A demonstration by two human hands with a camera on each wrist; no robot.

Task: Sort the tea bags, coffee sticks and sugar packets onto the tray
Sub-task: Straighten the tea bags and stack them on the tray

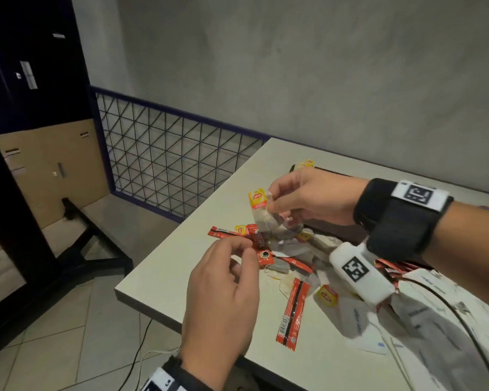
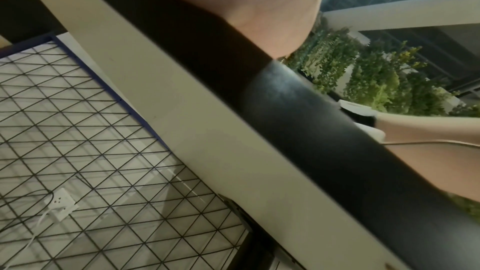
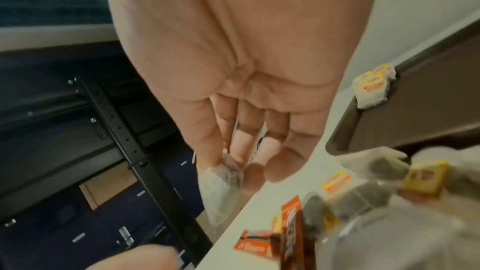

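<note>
The right hand (image 1: 302,196) pinches a tea bag (image 1: 268,218) by its top edge and holds it up above the pile (image 1: 294,249) of mixed tea bags, red coffee sticks and white sugar packets on the bench (image 1: 198,249). Its yellow tag (image 1: 257,199) sticks out beside the fingers. The left hand (image 1: 226,280) has its fingers curled over the near edge of the pile, apparently pinching the end of a red coffee stick (image 1: 263,256), though the grip itself is hard to make out.

The tea bag's string may still be tangled in the pile, so lifting further could drag other bags or sticks toward the bench edge, which is close on the left. The thin paper could also tear if pulled hard. A loose coffee stick (image 1: 292,314) lies near the front edge and could be knocked off by a wrist.

The tray (image 3: 415,110) is mostly hidden behind the right arm in the head view; the right wrist view shows its dark corner with a small stack of tea bags (image 3: 374,87) at the rim. How much is already sorted there cannot be told. The left wrist view shows only the bench's underside and edge
</note>
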